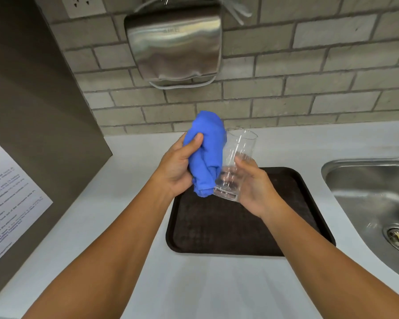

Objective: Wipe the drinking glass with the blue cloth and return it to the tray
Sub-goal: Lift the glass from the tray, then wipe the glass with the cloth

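Wiping looks underway: above the dark rectangular plastic tray [240, 231], left hand [177, 169] presses the bunched blue cloth [205, 148] against the clear drinking glass [235, 162], gripped by right hand [253, 187]; return remains.

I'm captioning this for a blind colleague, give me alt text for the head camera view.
A person's left hand presses a bunched blue cloth against a clear drinking glass gripped in the right hand, above a dark tray on a white counter, beside a steel sink.

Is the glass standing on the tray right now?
No, the right hand holds the glass lifted above the tray, with the cloth in the left hand beside it.
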{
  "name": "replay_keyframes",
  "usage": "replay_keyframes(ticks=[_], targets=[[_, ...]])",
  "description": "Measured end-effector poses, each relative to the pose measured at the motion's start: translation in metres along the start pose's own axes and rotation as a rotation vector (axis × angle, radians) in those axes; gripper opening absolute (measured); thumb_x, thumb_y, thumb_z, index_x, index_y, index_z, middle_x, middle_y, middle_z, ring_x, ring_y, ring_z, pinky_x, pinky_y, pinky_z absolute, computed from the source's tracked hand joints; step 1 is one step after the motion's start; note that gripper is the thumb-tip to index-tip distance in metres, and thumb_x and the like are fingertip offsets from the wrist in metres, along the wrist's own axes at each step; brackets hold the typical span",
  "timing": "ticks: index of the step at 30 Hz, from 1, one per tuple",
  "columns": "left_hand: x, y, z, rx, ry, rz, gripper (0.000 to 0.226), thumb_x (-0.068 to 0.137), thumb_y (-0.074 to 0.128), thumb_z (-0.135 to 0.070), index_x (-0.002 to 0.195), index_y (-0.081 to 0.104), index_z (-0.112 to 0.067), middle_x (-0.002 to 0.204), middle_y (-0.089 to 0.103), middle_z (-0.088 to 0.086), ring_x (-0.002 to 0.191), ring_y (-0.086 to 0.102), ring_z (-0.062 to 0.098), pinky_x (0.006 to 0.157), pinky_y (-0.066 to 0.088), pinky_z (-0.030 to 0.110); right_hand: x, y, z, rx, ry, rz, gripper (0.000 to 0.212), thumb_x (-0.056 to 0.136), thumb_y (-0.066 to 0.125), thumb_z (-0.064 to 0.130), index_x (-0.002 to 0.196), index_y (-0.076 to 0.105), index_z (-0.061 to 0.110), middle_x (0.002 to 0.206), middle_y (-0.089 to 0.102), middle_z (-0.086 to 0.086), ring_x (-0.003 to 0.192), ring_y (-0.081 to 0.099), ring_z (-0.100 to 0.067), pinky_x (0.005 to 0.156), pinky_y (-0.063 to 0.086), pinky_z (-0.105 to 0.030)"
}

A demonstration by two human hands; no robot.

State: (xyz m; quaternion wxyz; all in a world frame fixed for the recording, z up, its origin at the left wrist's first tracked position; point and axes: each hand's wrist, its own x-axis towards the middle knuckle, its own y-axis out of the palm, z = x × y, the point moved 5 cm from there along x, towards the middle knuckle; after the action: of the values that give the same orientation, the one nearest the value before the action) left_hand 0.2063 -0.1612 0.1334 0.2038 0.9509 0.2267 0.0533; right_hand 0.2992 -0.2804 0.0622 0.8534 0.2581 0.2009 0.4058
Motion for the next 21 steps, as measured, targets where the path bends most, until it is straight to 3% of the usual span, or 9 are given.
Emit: replay_keyframes(ticks=[2, 5, 10, 13, 16, 19, 21], targets=[[0.001, 0.014, -0.006, 0.038, 0.062, 0.056, 0.021, 0.091, 0.061, -0.016, 0.111, 0.063, -0.011, 0.091, 0.071, 0.006, 0.079, 0.070, 0.019, 0.066, 0.057, 0.030, -0.005, 0.012, 0.006, 0.065, 0.011, 0.028, 0.045, 0.090, 0.062, 0.029, 0.128, 0.049, 0.011, 0.128, 0.058, -0.026, 0.118, 0.058, -0.045, 0.108, 0.036, -0.069], [0.002, 0.027, -0.014, 0.140, 0.149, 0.012, 0.021, 0.085, 0.067, -0.001, 0.103, 0.067, -0.013, 0.085, 0.076, 0.002, 0.078, 0.072, 0.017, 0.067, 0.057, 0.027, -0.011, 0.023, 0.011, 0.122, 0.035, 0.076, 0.075, 0.083, 0.065, 0.037, 0.147, 0.041, 0.007, 0.147, 0.052, -0.025, 0.133, 0.049, -0.050, 0.109, 0.033, -0.071], [-0.003, 0.038, -0.024, 0.302, 0.251, -0.145, 0.034, 0.072, 0.083, -0.005, 0.100, 0.073, -0.020, 0.085, 0.078, 0.000, 0.076, 0.075, 0.018, 0.064, 0.058, 0.028, -0.019, 0.032, 0.016, 0.133, 0.000, 0.132, 0.066, 0.083, 0.064, 0.042, 0.140, 0.054, 0.010, 0.131, 0.065, -0.023, 0.114, 0.062, -0.043, 0.104, 0.042, -0.064], [-0.008, 0.039, -0.029, 0.467, 0.343, -0.229, 0.049, 0.072, 0.084, -0.017, 0.118, 0.068, -0.027, 0.092, 0.076, -0.002, 0.080, 0.074, 0.014, 0.071, 0.060, 0.030, -0.020, 0.031, 0.020, 0.132, -0.020, 0.123, 0.060, 0.080, 0.065, 0.045, 0.130, 0.064, 0.013, 0.120, 0.068, -0.018, 0.110, 0.064, -0.041, 0.103, 0.043, -0.061], [-0.011, 0.041, -0.032, 0.519, 0.429, -0.181, 0.079, 0.080, 0.078, -0.022, 0.141, 0.038, -0.052, 0.095, 0.066, -0.002, 0.085, 0.071, 0.015, 0.075, 0.059, 0.028, -0.021, 0.033, 0.027, 0.086, -0.034, 0.121, 0.043, 0.078, 0.065, 0.049, 0.106, 0.079, 0.019, 0.110, 0.073, -0.015, 0.103, 0.068, -0.038, 0.102, 0.045, -0.059], [-0.012, 0.045, -0.028, 0.620, 0.431, -0.139, 0.061, 0.092, 0.063, -0.026, 0.140, 0.038, -0.055, 0.119, 0.060, -0.013, 0.100, 0.064, -0.002, 0.091, 0.054, 0.025, -0.023, 0.035, 0.030, 0.032, -0.053, 0.082, 0.043, 0.077, 0.064, 0.051, 0.100, 0.079, 0.017, 0.101, 0.073, -0.013, 0.091, 0.071, -0.035, 0.089, 0.051, -0.050], [-0.010, 0.044, -0.021, 0.571, 0.334, -0.110, 0.046, 0.096, 0.056, -0.031, 0.139, 0.047, -0.046, 0.130, 0.061, -0.012, 0.108, 0.063, 0.003, 0.097, 0.052, 0.030, -0.025, 0.035, 0.031, 0.009, -0.060, 0.042, 0.051, 0.078, 0.064, 0.052, 0.109, 0.075, 0.013, 0.107, 0.072, -0.017, 0.092, 0.071, -0.036, 0.085, 0.053, -0.048]])
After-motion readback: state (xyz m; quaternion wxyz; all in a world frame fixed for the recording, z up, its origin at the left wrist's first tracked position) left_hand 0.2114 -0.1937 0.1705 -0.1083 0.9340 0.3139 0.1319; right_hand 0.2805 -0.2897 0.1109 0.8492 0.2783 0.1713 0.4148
